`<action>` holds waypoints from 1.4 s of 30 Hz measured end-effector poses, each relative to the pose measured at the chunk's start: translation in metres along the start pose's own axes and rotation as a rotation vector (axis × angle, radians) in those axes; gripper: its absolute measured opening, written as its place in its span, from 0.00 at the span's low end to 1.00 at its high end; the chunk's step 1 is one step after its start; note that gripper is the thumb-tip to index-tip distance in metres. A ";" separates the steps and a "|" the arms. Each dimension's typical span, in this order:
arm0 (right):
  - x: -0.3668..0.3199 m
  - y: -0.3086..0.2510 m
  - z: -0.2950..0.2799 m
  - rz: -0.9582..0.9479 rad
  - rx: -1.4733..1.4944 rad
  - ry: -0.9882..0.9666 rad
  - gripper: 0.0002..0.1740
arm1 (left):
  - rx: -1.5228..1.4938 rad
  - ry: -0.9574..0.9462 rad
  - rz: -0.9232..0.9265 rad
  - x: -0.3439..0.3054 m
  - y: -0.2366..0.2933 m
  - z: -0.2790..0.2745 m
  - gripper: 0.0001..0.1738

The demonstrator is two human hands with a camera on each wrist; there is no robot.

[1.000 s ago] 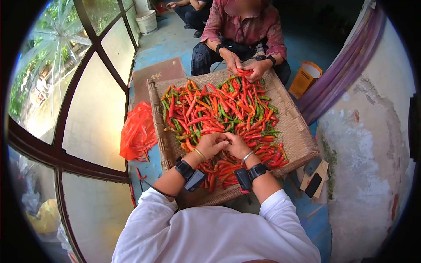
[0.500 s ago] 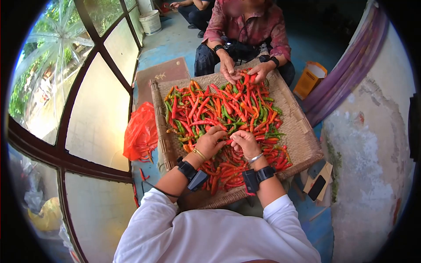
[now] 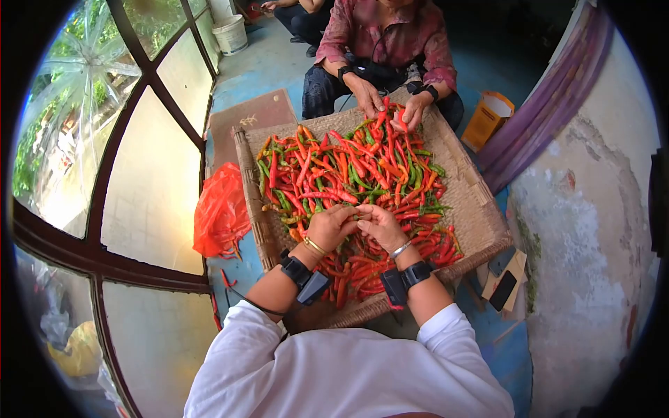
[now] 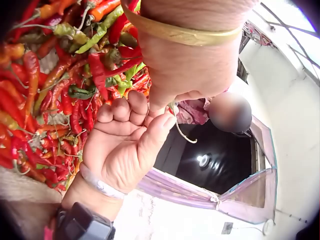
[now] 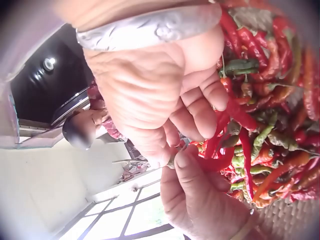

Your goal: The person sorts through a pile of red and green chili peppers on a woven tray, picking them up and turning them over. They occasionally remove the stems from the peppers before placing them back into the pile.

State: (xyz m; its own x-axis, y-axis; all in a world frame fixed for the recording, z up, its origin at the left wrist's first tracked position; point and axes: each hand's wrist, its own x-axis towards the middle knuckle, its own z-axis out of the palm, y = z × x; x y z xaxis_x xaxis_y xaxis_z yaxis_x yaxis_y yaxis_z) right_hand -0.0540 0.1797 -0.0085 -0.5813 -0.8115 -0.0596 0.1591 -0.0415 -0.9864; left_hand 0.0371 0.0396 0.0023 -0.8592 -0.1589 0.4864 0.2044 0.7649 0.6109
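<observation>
Over the near part of the pile of chili peppers (image 3: 341,174), my left hand (image 3: 330,227) and right hand (image 3: 383,228) meet at the fingertips. Between left thumb and fingers I grip a red chili pepper (image 5: 218,163), mostly covered by the hand. The right thumb and forefinger pinch it at its stem end, where a thin curved green stem (image 4: 186,133) sticks out. The other right fingers are loosely curled. Red, orange and green chilies lie right under both hands on a woven mat (image 3: 474,216).
Across the mat sits another person (image 3: 390,49), both hands among the peppers. A red plastic bag (image 3: 221,212) lies left of the mat. To the right are a yellow box (image 3: 486,124) and a phone (image 3: 502,291). Window panes (image 3: 150,174) run along the left, a wall on the right.
Half a second ago my hands were slightly apart with a red chili between them; now their fingertips are together. The other person's hands have moved apart since one second ago.
</observation>
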 end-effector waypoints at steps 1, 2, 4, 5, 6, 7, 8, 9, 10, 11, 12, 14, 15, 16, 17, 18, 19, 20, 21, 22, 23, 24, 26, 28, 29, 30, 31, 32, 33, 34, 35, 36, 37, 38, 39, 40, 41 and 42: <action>0.000 0.000 0.003 -0.048 -0.009 -0.002 0.20 | 0.000 0.003 -0.011 -0.002 0.000 0.001 0.17; -0.002 -0.003 0.002 0.055 -0.016 -0.033 0.18 | -0.004 0.004 -0.018 -0.003 0.001 0.002 0.17; 0.001 0.005 0.003 0.040 -0.021 -0.010 0.16 | 0.013 0.016 -0.057 -0.002 0.006 0.001 0.21; 0.001 0.010 0.004 0.019 -0.020 0.020 0.14 | 0.009 0.003 -0.065 0.000 0.006 0.000 0.21; 0.000 0.007 0.004 0.005 -0.101 0.031 0.12 | 0.038 0.008 -0.003 0.001 0.005 0.001 0.22; 0.000 0.009 0.002 -0.019 -0.135 0.040 0.10 | 0.063 0.013 0.057 0.000 0.004 0.004 0.23; 0.001 0.008 0.000 -0.029 -0.192 0.057 0.09 | 0.054 -0.004 0.027 -0.001 0.003 0.007 0.22; -0.001 0.007 0.001 -0.036 -0.248 0.073 0.08 | 0.052 -0.009 0.033 0.000 0.001 0.009 0.22; -0.003 0.005 0.001 -0.033 -0.212 0.093 0.07 | 0.063 -0.024 0.035 -0.001 0.002 0.010 0.23; -0.002 0.003 0.001 -0.037 -0.178 0.113 0.07 | 0.078 -0.035 0.041 0.000 0.002 0.008 0.24; -0.003 0.000 0.000 -0.047 -0.139 0.137 0.09 | 0.072 -0.049 0.029 -0.002 0.004 0.006 0.24; -0.001 -0.009 -0.008 -0.051 -0.122 0.250 0.13 | 0.160 -0.168 -0.055 0.000 0.003 0.001 0.23; -0.001 -0.010 -0.012 -0.041 -0.058 0.317 0.14 | 0.155 -0.173 -0.067 0.000 -0.001 0.001 0.23; 0.001 -0.007 -0.019 -0.067 0.005 0.356 0.15 | 0.119 -0.146 -0.038 0.000 -0.006 0.000 0.21; 0.002 -0.005 -0.026 -0.096 0.069 0.395 0.15 | 0.085 -0.115 -0.008 0.000 -0.011 -0.001 0.20; 0.001 -0.008 -0.030 -0.104 0.096 0.438 0.16 | 0.106 -0.112 -0.030 0.001 -0.012 -0.005 0.16; 0.000 -0.010 -0.034 -0.131 0.128 0.457 0.16 | 0.107 -0.114 -0.036 0.001 -0.015 -0.007 0.16; 0.001 -0.009 -0.038 -0.156 0.190 0.470 0.16 | 0.082 -0.064 -0.054 0.001 -0.017 -0.008 0.15; 0.002 -0.009 -0.042 -0.181 0.252 0.485 0.16 | 0.056 -0.015 -0.070 0.002 -0.020 -0.009 0.14; 0.002 -0.007 -0.048 -0.165 0.359 0.469 0.15 | 0.067 0.002 -0.119 0.003 -0.024 -0.008 0.13; 0.002 -0.006 -0.054 -0.161 0.358 0.470 0.15 | 0.065 0.000 -0.121 0.003 -0.030 -0.006 0.13; 0.002 -0.007 -0.058 -0.192 0.528 0.466 0.14 | 0.067 0.022 -0.175 0.004 -0.034 -0.006 0.13; 0.005 -0.005 -0.060 -0.218 0.700 0.457 0.14 | 0.088 0.041 -0.254 0.003 -0.041 -0.009 0.12; 0.008 -0.010 -0.057 -0.173 0.759 0.530 0.13 | 0.214 0.059 -0.270 0.004 -0.041 -0.012 0.13; 0.009 -0.011 -0.057 -0.151 0.788 0.568 0.12 | 0.339 0.076 -0.283 0.005 -0.041 -0.012 0.14; 0.009 -0.006 -0.060 -0.058 0.813 0.520 0.14 | 0.424 0.001 -0.355 0.005 -0.043 -0.012 0.15; 0.008 0.001 -0.060 -0.058 0.814 0.521 0.14 | 0.424 0.000 -0.354 0.003 -0.047 -0.009 0.15; 0.006 0.008 -0.058 0.085 0.678 0.498 0.15 | 0.484 -0.080 -0.415 0.000 -0.054 -0.004 0.15; 0.004 0.006 -0.052 0.219 0.540 0.472 0.16 | 0.544 -0.157 -0.469 0.003 -0.055 -0.004 0.15; 0.001 0.003 -0.043 0.215 0.451 0.413 0.18 | 0.546 -0.155 -0.462 0.006 -0.057 -0.005 0.15; 0.002 0.005 -0.038 0.217 0.380 0.334 0.21 | 0.577 -0.212 -0.469 0.006 -0.059 -0.005 0.15; 0.002 0.005 -0.033 0.210 0.278 0.289 0.21 | 0.607 -0.272 -0.475 0.004 -0.058 -0.004 0.15; 0.003 0.006 -0.027 0.202 0.177 0.244 0.20 | 0.604 -0.275 -0.475 0.003 -0.057 -0.004 0.15; 0.003 0.005 -0.021 0.216 0.017 0.217 0.19 | 0.557 -0.286 -0.434 0.002 -0.055 -0.005 0.15; 0.002 0.003 -0.011 0.251 -0.159 0.158 0.18 | 0.514 -0.290 -0.391 0.003 -0.051 -0.009 0.15; 0.003 0.003 -0.007 0.221 -0.175 0.133 0.17 | 0.517 -0.289 -0.391 0.003 -0.047 -0.011 0.15; 0.003 0.004 -0.004 0.193 -0.190 0.109 0.17 | 0.455 -0.260 -0.292 0.000 -0.040 -0.013 0.15; 0.003 0.004 -0.002 0.191 -0.190 0.109 0.17 | 0.394 -0.232 -0.192 -0.001 -0.033 -0.015 0.15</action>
State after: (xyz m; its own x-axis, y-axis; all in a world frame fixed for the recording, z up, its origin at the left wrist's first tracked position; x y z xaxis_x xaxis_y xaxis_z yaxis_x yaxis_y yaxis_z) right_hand -0.0568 0.1782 -0.0125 -0.6392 -0.7263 -0.2528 0.1277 0.2238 -0.9662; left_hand 0.0383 0.0051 -0.0085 -0.9547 -0.2113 0.2094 -0.1222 0.9203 0.3716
